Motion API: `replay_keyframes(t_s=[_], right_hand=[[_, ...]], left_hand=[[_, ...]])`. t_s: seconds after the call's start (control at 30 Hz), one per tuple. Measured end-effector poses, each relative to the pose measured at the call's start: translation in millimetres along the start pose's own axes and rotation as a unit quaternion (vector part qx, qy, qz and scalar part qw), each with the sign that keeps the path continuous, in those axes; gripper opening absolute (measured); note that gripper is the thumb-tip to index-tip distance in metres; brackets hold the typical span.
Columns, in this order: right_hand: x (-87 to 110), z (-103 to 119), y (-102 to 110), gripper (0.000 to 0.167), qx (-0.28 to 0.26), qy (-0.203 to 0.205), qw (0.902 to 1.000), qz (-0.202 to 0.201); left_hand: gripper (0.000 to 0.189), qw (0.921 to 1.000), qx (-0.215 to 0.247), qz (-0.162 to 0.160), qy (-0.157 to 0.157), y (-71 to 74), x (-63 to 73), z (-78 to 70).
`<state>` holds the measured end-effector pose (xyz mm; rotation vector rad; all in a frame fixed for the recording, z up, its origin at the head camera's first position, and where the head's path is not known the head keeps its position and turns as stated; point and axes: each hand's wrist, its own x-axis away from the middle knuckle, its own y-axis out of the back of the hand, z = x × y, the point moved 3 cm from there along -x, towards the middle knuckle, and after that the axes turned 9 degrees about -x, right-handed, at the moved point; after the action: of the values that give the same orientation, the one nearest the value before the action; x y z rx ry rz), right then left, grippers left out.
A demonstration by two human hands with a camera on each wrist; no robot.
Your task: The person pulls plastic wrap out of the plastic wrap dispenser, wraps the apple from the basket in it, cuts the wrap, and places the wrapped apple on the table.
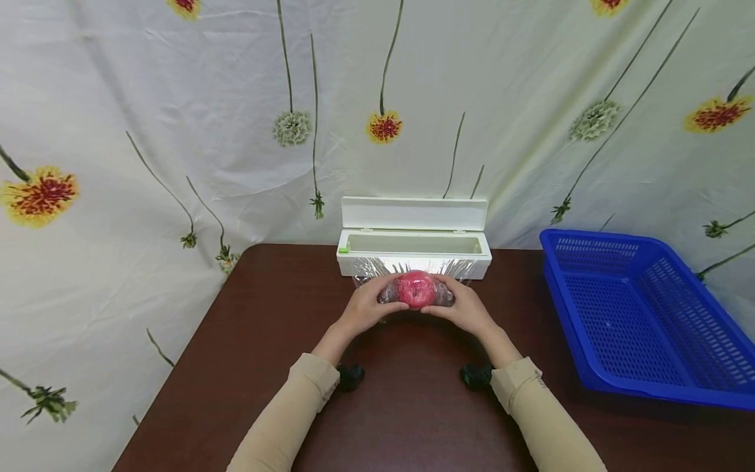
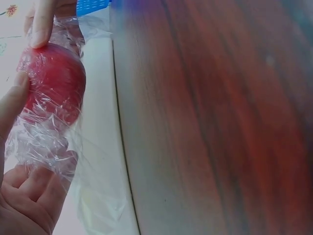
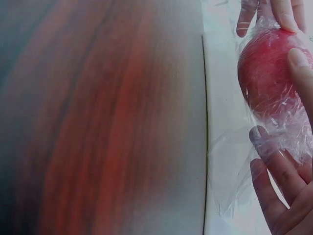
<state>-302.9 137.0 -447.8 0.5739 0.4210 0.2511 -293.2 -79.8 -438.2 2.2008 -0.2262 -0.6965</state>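
A red apple is wrapped in clear cling film, whose bunched ends stick out on both sides. My left hand grips the wrapped apple from the left, its thumb on the near side and fingers round the film. From the right, my right hand holds it the same way; in the right wrist view the thumb presses the red skin. Behind the apple, a white cling film dispenser box stands with its lid up. A sheet of film hangs over the box's front, just beyond the hands.
On the right of the dark brown table stands a blue plastic basket with slotted walls. A white curtain printed with flowers hangs behind the table. Dark wrist cameras sit below both cuffs.
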Motion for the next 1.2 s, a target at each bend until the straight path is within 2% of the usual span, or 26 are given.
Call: replay_keyframes(t_s=[0.2, 0.5, 0.73, 1.2], right_hand=[[0.1, 1.5, 0.9, 0.073, 0.000, 0.002, 1.0000, 0.001], [1.5, 1.4, 2.1, 0.069, -0.005, 0.015, 0.9999, 0.007], [1.5, -2.7, 0.9, 0.069, 0.003, 0.009, 0.9999, 0.013], [2.8, -4.2, -0.3, 0.069, 0.005, -0.003, 0.9996, 0.026]], left_hand=[[0.062, 0.9999, -0.012, 0.006, 0.009, 1.2, 1.1, -1.0], [0.060, 0.9995, -0.026, 0.015, 0.001, -0.8, -0.2, -0.6], [0.061, 0.9992, -0.026, 0.026, 0.014, -0.6, 0.8, -0.8], [0.058, 0.9988, -0.029, 0.039, 0.008, -3.5, -0.1, 1.4]])
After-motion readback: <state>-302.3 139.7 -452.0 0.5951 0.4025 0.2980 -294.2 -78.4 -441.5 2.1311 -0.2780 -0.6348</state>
